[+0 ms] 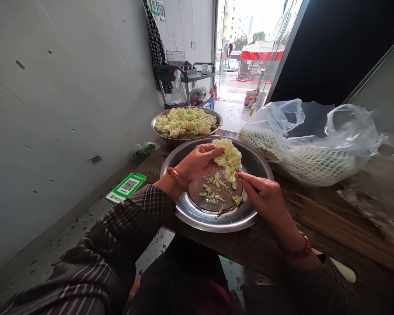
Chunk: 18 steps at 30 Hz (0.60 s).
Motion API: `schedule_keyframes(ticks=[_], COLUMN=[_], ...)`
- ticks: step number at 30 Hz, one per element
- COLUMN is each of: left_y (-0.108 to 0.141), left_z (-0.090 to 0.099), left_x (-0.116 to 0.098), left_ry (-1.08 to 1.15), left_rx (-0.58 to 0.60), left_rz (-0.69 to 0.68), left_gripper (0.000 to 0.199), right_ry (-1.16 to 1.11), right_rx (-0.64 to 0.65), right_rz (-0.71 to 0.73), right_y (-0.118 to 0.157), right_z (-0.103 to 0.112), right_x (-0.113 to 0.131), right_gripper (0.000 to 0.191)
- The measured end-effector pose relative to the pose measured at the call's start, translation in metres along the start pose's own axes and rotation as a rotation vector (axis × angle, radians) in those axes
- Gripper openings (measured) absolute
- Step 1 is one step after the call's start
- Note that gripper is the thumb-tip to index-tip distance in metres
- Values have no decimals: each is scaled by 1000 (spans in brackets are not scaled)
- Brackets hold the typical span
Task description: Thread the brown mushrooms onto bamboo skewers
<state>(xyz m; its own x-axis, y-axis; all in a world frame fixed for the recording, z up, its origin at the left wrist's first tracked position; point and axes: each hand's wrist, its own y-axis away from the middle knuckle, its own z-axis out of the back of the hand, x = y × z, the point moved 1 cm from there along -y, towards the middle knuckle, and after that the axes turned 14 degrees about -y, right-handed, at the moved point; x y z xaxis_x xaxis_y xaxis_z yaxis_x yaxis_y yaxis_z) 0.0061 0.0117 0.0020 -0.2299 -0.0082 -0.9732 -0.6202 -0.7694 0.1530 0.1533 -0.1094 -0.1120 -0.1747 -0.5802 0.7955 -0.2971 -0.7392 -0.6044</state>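
Observation:
Above a wide steel basin (216, 227), my left hand (201, 162) is closed on a pale cauliflower piece (228, 157), thumb across its left side. The fingers of my right hand (262, 190) are pinched on a thin stick, whose tip meets the lower right of the cauliflower. Small green and white scraps (213, 192) lie on the basin's bottom. Behind it, a second steel bowl (154, 127) is heaped with cauliflower florets (185, 121), with thin sticks among them.
A bundle of thin sticks (334, 221) and a pale handle (344, 269) lie at right on the wooden table. Plastic bags (321, 153) with net-wrapped produce stand behind. A green QR card (127, 187) is at left; a cart (186, 76) stands beyond the bowls.

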Motion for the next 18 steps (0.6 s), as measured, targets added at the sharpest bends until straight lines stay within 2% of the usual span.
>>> schedule_keyframes(ticks=[10,15,18], left_y=[1,0,-2], left_z=[-6,-7,-6], left_x=[-1,-6,-7], left_ry=[-14,65,100], left_rx=[-9,59,100], left_rz=[-4,-57,-7], left_gripper=[21,30,31], right_ry=[-55,-154,-193], right_rx=[-32,-107,-144], right_rz=[6,-119,-212], right_y=[-2,-7,-10], right_z=[-1,1,3], right_x=[-3,1,4], right_gripper=[24,27,32])
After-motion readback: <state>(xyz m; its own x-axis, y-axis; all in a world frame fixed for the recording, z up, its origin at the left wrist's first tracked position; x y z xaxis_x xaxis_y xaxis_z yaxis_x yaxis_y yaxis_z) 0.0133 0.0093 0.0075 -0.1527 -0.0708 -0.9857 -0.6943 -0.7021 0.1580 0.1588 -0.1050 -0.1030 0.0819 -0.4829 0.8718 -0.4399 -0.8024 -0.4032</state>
